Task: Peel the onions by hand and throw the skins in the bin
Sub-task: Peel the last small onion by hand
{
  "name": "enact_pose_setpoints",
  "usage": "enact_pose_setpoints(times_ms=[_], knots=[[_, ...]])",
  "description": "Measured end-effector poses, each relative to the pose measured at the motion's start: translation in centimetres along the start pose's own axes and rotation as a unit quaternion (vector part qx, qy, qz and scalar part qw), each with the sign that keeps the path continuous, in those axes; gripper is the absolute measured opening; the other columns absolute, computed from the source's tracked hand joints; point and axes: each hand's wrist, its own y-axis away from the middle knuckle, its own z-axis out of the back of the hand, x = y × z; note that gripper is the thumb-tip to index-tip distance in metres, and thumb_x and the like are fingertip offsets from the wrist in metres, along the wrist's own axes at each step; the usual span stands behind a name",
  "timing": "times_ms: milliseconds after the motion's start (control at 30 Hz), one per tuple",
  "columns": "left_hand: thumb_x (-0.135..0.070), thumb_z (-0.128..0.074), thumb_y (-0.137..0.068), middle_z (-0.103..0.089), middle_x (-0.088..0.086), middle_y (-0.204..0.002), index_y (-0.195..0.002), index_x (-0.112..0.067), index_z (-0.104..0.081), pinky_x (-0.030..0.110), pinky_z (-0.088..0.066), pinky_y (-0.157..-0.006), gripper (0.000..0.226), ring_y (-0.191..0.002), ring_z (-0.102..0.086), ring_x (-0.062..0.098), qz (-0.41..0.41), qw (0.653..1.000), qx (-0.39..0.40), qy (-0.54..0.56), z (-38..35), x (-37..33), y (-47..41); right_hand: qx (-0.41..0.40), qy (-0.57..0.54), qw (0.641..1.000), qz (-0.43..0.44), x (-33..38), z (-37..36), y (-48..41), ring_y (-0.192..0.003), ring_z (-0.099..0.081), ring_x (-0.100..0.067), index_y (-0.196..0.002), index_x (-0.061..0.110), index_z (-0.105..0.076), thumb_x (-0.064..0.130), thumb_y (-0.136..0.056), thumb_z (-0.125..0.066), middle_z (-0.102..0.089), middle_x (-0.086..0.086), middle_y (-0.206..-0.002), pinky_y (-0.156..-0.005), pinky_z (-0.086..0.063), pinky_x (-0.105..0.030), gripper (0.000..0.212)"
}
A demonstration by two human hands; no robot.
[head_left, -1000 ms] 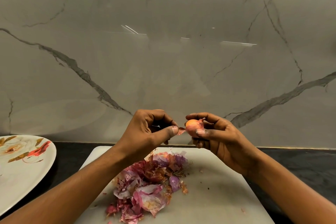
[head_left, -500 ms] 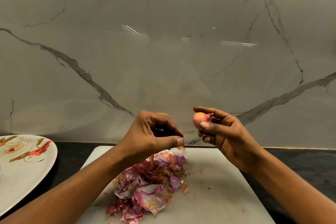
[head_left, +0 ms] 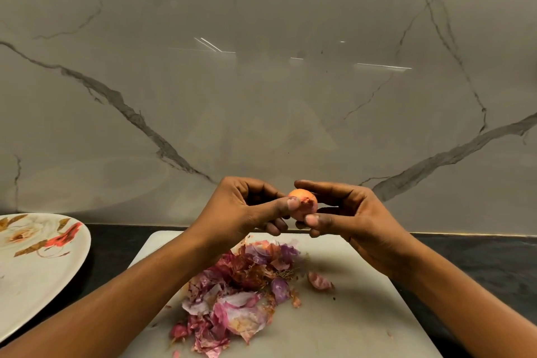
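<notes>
A small onion is held above the far edge of the white cutting board, pinched between the thumb and curled fingers of the right hand, while the thumb tip of the left hand is pressed on its left side, with the other fingers curled behind. Below the hands, a pile of purple and pink skins is spread on the board, and one loose piece of skin lies just beside it on the right. The board is placed on a dark bench, a flowered plate is seen at the left, and a marble wall stands behind.
</notes>
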Motion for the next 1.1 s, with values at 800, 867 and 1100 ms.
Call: enact_pose_setpoints(times_ms=[800, 867, 1100], knots=[[-0.02, -0.074, -0.09, -0.071, 0.018, -0.078, -0.086, 0.003, -0.079, 0.028, -0.055, -0.06, 0.024, -0.066, -0.064, 0.026, 0.03, 0.999, 0.027, 0.031, 1.1, 0.0, -0.4, -0.008, -0.028, 1.0, -0.003, 0.4, 0.1, -0.1, -0.102, -0.076, -0.037, -0.12, 0.023, -0.077, 0.003, -0.078, -0.082, -0.075, -0.011, -0.122, -0.085, -0.062, -0.032, 0.048], [-0.014, -0.076, -0.09, -0.071, 0.022, -0.078, -0.086, 0.005, -0.078, 0.03, -0.052, -0.059, 0.02, -0.064, -0.062, 0.024, 0.033, 0.998, 0.046, 0.003, 1.0, 0.2, -0.3, -0.012, -0.019, 1.0, -0.004, 0.3, 0.0, -0.1, -0.1, -0.076, -0.037, -0.123, 0.018, -0.074, 0.004, -0.078, -0.086, -0.075, -0.012, -0.122, -0.083, -0.062, -0.032, 0.048], [-0.018, -0.084, -0.08, -0.075, 0.028, -0.091, -0.097, 0.003, -0.079, 0.036, -0.061, -0.067, 0.028, -0.076, -0.071, 0.033, 0.051, 0.996, 0.074, 0.008, 0.6, 0.1, -0.2, -0.028, 0.056, 0.998, -0.022, 0.3, -0.4, -0.1, -0.089, -0.072, -0.024, -0.122, 0.018, -0.064, 0.014, -0.073, -0.087, -0.077, -0.008, -0.114, -0.067, -0.054, -0.027, 0.054]])
